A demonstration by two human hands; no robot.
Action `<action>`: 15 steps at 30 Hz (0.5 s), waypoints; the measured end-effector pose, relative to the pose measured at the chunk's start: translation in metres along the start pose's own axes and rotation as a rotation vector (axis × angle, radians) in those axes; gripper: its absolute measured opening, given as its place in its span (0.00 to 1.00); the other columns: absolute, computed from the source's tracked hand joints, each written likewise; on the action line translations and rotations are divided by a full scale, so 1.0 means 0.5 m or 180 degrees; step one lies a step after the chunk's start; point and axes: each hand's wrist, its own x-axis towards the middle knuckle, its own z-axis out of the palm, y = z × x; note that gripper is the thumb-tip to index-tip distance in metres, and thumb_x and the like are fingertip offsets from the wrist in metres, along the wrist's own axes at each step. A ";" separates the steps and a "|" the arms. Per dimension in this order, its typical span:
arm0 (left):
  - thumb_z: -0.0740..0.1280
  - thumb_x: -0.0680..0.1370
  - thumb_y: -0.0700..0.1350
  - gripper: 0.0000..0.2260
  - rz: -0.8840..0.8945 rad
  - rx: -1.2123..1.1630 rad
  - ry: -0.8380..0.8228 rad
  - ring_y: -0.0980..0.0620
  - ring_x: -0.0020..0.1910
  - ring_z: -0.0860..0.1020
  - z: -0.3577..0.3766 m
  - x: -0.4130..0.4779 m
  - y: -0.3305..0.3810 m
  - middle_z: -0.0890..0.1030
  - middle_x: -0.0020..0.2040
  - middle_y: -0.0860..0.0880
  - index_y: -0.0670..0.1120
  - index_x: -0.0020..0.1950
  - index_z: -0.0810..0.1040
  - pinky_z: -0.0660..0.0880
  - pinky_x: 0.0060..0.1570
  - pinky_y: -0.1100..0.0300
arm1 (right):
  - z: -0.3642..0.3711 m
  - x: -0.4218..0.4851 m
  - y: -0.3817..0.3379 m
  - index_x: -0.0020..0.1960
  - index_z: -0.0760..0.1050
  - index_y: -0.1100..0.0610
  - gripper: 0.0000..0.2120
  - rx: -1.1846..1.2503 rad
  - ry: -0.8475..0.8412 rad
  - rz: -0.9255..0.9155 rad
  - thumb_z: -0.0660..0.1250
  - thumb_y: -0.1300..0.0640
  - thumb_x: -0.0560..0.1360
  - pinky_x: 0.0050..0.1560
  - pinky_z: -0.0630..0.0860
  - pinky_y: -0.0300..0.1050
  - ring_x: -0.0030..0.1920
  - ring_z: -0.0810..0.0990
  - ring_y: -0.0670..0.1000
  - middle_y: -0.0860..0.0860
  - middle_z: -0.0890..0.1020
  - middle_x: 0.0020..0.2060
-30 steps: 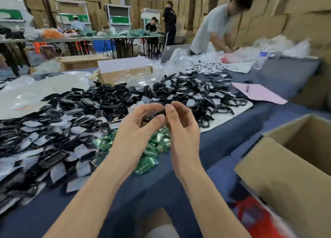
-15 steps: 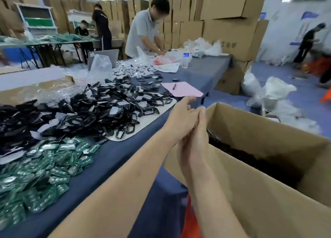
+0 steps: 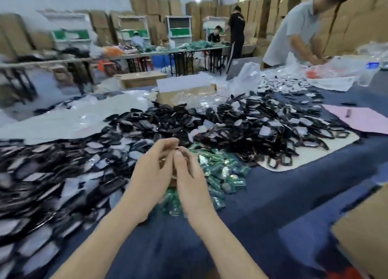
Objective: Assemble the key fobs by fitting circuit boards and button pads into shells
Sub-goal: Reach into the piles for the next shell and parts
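Observation:
My left hand [image 3: 153, 173] and my right hand [image 3: 189, 175] are raised side by side, fingertips touching, just above a heap of green circuit boards [image 3: 224, 173]. Both hands have curled fingers. A small dark spot shows between the fingertips, too blurred to identify. A large heap of black shells [image 3: 252, 127] lies beyond the boards. A second spread of black parts with grey pads [image 3: 52, 173] covers the table to the left.
An open cardboard box [image 3: 365, 236] stands at the near right, off the table edge. A pink sheet [image 3: 361, 119] lies at the far right of the table. A person [image 3: 302, 26] bends over the table's far right end. A small carton [image 3: 184, 93] sits behind the shells.
Half a second ago both hands reached over the cardboard box on the right. They have swung back left and now hover over the green circuit boards. The view turned left with them.

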 end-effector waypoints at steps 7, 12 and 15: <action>0.65 0.81 0.41 0.12 -0.0439 0.1714 0.0452 0.53 0.59 0.80 -0.234 -0.071 -0.226 0.81 0.56 0.56 0.50 0.64 0.77 0.74 0.58 0.61 | 0.186 0.073 0.058 0.69 0.71 0.45 0.13 -0.1219 -0.0710 -0.0126 0.58 0.52 0.85 0.51 0.70 0.34 0.54 0.75 0.34 0.39 0.76 0.60; 0.68 0.80 0.49 0.14 -0.0433 0.2533 0.0088 0.44 0.60 0.76 -0.269 -0.059 -0.268 0.80 0.58 0.50 0.49 0.65 0.77 0.72 0.61 0.48 | 0.234 0.150 0.086 0.70 0.72 0.50 0.16 -0.1827 -0.0842 -0.0343 0.55 0.58 0.85 0.44 0.68 0.35 0.43 0.73 0.41 0.45 0.77 0.61; 0.63 0.80 0.61 0.24 -0.0344 0.2907 -0.0396 0.49 0.66 0.70 -0.261 -0.042 -0.275 0.74 0.64 0.54 0.55 0.73 0.71 0.66 0.67 0.52 | 0.230 0.168 0.107 0.66 0.74 0.47 0.15 -0.1771 -0.0642 -0.0413 0.55 0.59 0.85 0.48 0.68 0.36 0.49 0.76 0.41 0.41 0.79 0.56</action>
